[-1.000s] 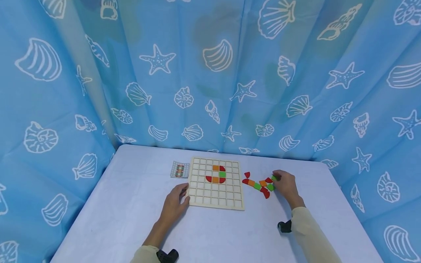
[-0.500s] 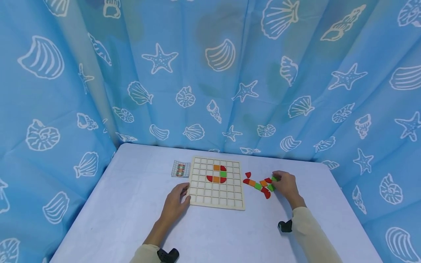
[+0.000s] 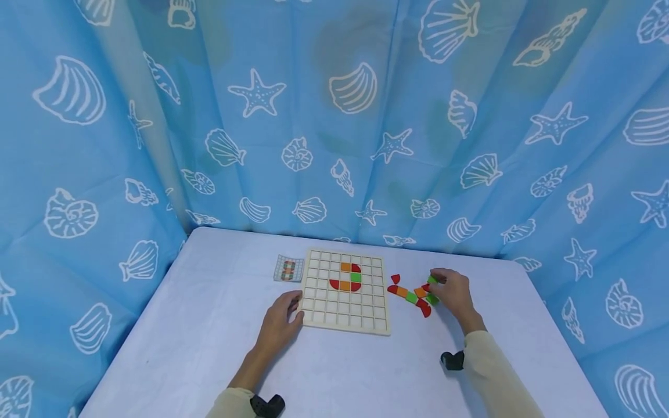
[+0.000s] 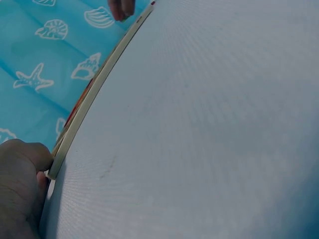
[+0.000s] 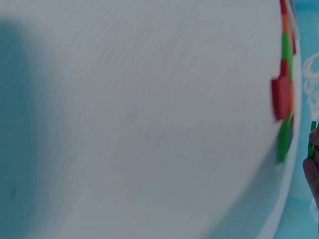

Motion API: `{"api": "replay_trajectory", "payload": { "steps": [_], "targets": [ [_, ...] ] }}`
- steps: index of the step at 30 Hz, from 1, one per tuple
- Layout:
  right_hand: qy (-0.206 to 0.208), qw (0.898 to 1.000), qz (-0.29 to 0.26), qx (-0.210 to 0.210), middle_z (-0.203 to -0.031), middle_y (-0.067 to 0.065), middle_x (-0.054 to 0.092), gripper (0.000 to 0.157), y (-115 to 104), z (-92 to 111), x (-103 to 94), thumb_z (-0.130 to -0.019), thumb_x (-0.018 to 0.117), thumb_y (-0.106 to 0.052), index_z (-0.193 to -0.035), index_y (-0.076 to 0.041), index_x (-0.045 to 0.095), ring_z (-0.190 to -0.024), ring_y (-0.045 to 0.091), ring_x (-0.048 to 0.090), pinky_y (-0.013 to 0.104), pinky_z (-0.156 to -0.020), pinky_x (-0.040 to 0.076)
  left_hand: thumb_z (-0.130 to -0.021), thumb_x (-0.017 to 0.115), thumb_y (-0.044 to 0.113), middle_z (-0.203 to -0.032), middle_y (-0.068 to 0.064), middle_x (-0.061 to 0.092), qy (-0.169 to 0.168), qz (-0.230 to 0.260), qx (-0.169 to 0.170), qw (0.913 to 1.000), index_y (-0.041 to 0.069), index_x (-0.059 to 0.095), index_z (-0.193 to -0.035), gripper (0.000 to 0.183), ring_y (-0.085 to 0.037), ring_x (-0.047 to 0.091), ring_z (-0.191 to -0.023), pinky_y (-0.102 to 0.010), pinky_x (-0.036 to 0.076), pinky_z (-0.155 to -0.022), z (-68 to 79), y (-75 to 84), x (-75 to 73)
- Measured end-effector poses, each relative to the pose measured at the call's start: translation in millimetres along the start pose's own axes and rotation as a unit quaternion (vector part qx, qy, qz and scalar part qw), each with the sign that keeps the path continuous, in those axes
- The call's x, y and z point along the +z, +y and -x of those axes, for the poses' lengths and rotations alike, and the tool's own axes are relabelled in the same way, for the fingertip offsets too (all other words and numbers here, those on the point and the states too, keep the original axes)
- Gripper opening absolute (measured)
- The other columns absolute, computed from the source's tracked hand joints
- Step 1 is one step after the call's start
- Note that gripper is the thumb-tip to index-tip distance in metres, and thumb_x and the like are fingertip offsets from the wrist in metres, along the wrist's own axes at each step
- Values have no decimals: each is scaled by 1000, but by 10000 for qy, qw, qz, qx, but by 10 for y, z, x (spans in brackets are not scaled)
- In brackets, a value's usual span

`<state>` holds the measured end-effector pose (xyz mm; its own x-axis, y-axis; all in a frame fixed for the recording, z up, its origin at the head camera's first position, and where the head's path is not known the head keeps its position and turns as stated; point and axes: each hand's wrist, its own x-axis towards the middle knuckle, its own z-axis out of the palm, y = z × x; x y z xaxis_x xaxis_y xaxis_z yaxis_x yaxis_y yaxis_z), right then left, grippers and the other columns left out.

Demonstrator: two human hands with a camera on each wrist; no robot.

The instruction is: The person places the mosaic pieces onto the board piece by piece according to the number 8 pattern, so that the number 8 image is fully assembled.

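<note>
In the head view, my left hand (image 3: 279, 322) holds the left edge of a pale wooden grid board (image 3: 345, 309) near its front corner. The left wrist view shows the thumb over that corner of the board (image 4: 94, 89). Red, orange and green tiles sit in the grid, forming a partial ring. To the right of the board, my right hand (image 3: 453, 295) pinches a green square tile (image 3: 432, 280) between thumb and fingers. In the right wrist view this green tile (image 5: 311, 144) stands at the fingertips, above the loose tiles.
Several loose tiles, among them an orange square (image 3: 401, 292) and a red rounded one (image 3: 425, 310), lie between the board and my right hand. A pattern card (image 3: 288, 269) lies beside the board's left edge. Behind the white table (image 3: 366, 377) hangs a blue shell-print curtain (image 3: 313, 191).
My right hand has lifted the green tile from the loose tiles and tilted it, shifting slightly left. The left hand stays on the board's edge, and the head view has drifted a little.
</note>
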<state>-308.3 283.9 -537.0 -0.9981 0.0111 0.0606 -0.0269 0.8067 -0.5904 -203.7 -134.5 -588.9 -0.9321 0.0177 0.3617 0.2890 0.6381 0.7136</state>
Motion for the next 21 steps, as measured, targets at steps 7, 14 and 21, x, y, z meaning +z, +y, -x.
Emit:
{"api": "replay_trajectory", "payload": {
  "steps": [7,14,21],
  "targets": [
    [223,9989,-287,-283,-122,16,62,41,-373,-68,125,-85,73,-9,-125,-5,64,-113,34,58,46,-93,55,-83,73,5,-119,-7,63,59,19,29,10000,4,58,-127,46,-21,60,-112,-32,51,-98,-3,-9,-6],
    [35,9966,-359,-735,-120,12,65,40,-775,-73,418,-84,74,-10,-122,-5,66,-109,29,62,43,-92,56,-84,72,5,-120,-7,62,-13,89,-23,10000,4,58,-127,46,-20,60,-113,-29,51,-98,13,-1,0],
    [-501,9895,-694,-1165,-118,7,66,34,-1109,-56,727,-84,73,-9,-118,-6,70,-106,23,64,39,-92,56,-83,73,4,-119,-8,63,58,-10,110,9999,3,58,-126,46,-23,61,-112,-33,52,-98,11,21,-2]
  ]
}}
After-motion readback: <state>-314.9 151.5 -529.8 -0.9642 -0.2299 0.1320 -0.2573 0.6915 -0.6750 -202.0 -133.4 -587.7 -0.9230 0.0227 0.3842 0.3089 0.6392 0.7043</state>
